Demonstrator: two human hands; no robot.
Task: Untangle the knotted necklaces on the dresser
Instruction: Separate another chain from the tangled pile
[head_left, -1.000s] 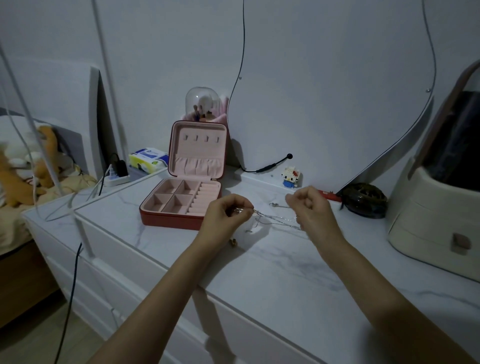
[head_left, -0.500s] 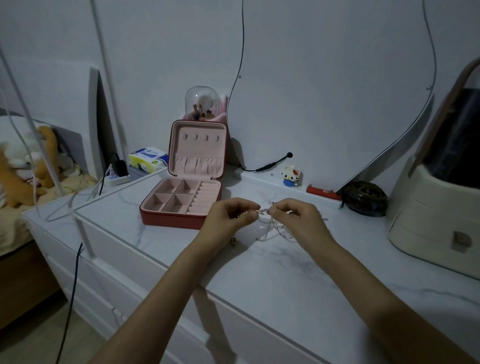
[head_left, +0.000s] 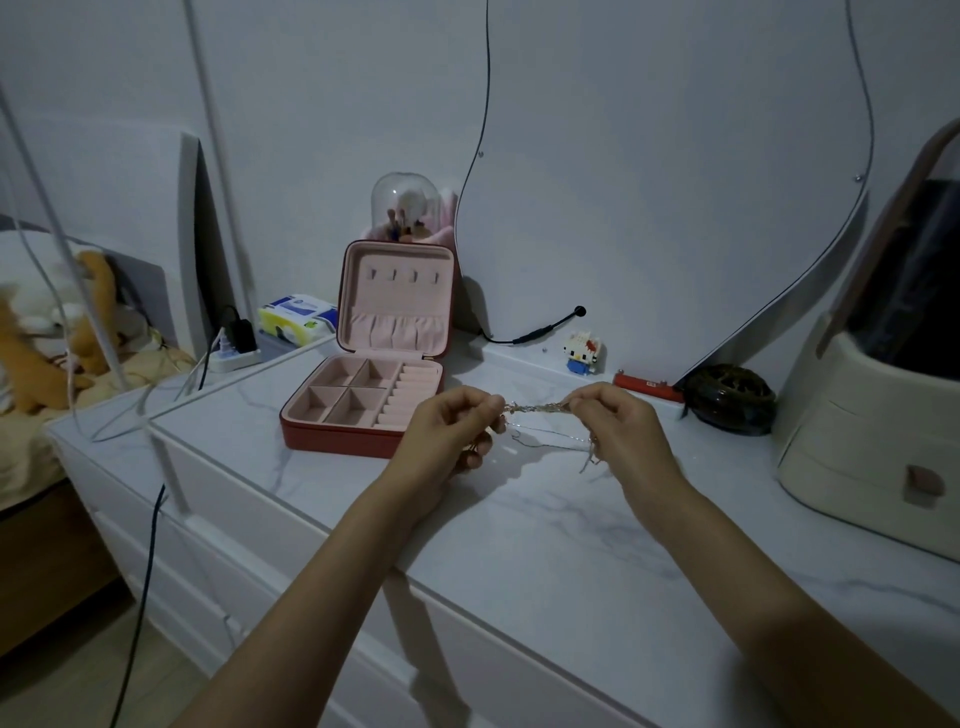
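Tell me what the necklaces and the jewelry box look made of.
Necklaces: thin metal chain, seemingly gold-toned; fine glinting strands, alloy unclear.
Jewelry box: smooth reddish shell, probably faux leather; matte pink lining, likely velvet or suede-like fabric.

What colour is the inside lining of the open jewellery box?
Pale pink; the jewellery box has a darker red outside. Head view shows it.

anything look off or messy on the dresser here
Only the necklaces: a twisted bundle of chains stretched between the left hand and right hand, loose ends dangling. The jewelry box sits open, compartments apparently empty.
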